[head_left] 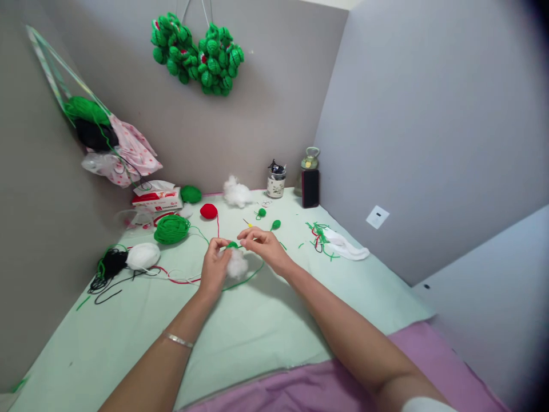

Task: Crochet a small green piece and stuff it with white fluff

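Note:
Between finger and thumb my left hand (pixel 214 264) grips a small green crochet piece (pixel 232 245). A tuft of white stuffing (pixel 237 266) hangs just under it, against the same fingers. My right hand (pixel 266 247) is closed in a pinch close to the piece's right side; what the fingertips hold is too small to make out. Green yarn runs from around the hands over the cloth. Beyond my right hand lie two small green crochet balls (pixel 277 225) and a yellow-handled crochet hook (pixel 250 225).
Green yarn (pixel 172 229), red yarn (pixel 209 211), white yarn (pixel 143 256) and black yarn (pixel 114 264) lie left, near a tissue box (pixel 158 200). Behind are stuffing (pixel 237 192), a tool cup (pixel 275 186) and a phone (pixel 310 189). Yarn scraps (pixel 319 236) lie right. Green crochet bunches (pixel 214 60) hang above.

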`<action>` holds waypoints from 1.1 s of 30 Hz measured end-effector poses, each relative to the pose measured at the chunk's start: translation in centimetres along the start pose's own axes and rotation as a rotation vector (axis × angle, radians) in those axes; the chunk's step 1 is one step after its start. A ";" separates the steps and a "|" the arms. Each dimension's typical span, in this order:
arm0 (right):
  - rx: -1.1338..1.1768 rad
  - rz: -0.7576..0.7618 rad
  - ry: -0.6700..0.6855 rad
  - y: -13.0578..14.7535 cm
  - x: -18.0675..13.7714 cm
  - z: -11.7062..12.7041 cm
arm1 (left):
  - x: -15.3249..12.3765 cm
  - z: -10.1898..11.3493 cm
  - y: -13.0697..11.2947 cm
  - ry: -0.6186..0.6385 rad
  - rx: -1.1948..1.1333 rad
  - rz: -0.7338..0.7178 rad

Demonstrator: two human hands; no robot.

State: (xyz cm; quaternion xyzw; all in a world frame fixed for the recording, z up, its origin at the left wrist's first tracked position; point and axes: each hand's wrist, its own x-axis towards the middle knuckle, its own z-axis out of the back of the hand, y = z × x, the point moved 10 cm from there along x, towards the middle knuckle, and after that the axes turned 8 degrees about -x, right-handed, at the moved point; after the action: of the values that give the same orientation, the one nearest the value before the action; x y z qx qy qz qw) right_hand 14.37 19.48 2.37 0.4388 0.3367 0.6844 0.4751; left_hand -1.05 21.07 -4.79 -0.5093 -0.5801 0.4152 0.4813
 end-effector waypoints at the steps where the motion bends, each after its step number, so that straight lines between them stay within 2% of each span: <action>1: 0.031 -0.008 0.015 0.1 0.0 -0.2 | 0.0 -0.1 0.1 0.004 -0.006 0.007; 5: 0.048 -0.075 0.021 -0.9 0.0 -1.0 | 0.0 0.0 0.2 0.000 -0.027 0.012; 12: -0.155 -0.111 0.043 -2.4 0.0 -1.9 | -0.6 -0.8 -0.2 0.034 -0.059 0.018; 16: -0.248 -0.136 -0.031 -1.9 -0.4 -0.9 | -1.0 -1.6 -0.2 0.097 -0.096 0.054; 19: -0.278 -0.109 -0.027 -1.1 -0.5 -0.5 | -0.9 -1.9 -0.2 0.136 -0.118 0.078; 23: -0.239 -0.043 0.069 -0.4 -0.5 -1.0 | -0.3 -1.7 0.2 0.148 -0.112 0.123; 28: -0.169 0.019 0.203 0.4 -0.8 -2.5 | -0.1 -0.7 0.8 0.065 -0.078 0.162; 33: -0.213 -0.005 0.109 0.3 -0.9 -2.3 | -0.9 -1.1 0.9 0.079 -0.116 0.239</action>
State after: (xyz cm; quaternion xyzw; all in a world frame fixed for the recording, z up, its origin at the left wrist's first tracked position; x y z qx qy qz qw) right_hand 12.30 18.41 1.51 0.3470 0.2885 0.7379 0.5019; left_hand 0.25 20.27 -5.57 -0.6175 -0.5190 0.4151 0.4207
